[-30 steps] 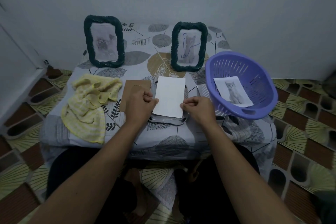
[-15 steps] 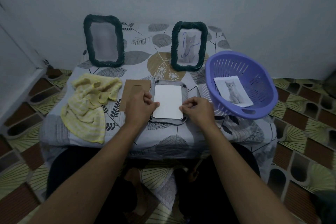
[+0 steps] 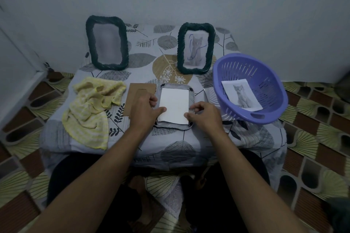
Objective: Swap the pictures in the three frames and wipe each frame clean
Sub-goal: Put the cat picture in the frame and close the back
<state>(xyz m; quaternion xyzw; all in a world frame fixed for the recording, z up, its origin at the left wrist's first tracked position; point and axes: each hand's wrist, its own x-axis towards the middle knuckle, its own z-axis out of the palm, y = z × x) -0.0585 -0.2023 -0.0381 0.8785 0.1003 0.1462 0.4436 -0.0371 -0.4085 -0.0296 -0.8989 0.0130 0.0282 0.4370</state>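
Note:
A third frame (image 3: 196,94) lies face down at the middle of the table, with a white picture (image 3: 174,105) lying blank side up in its back. My left hand (image 3: 144,108) rests on the picture's near left corner, thumb pressing it. My right hand (image 3: 203,114) pinches the near right corner. Two dark woven frames stand at the back: the left frame (image 3: 107,42) looks blurred and grey inside, the right frame (image 3: 196,48) shows a cat picture. A brown backing board (image 3: 133,92) lies left of the flat frame. A yellow cloth (image 3: 91,110) is crumpled at the left.
A purple slotted basket (image 3: 250,85) sits at the table's right edge, holding a loose cat picture (image 3: 241,95). The small table has a leaf-patterned cover (image 3: 170,143) and stands against a pale wall. Patterned floor tiles surround it; my legs are under the near edge.
The white picture was raised and tilted over the flat frame; it now lies down inside the frame's back. Both hands have lowered with it and stay at its near corners.

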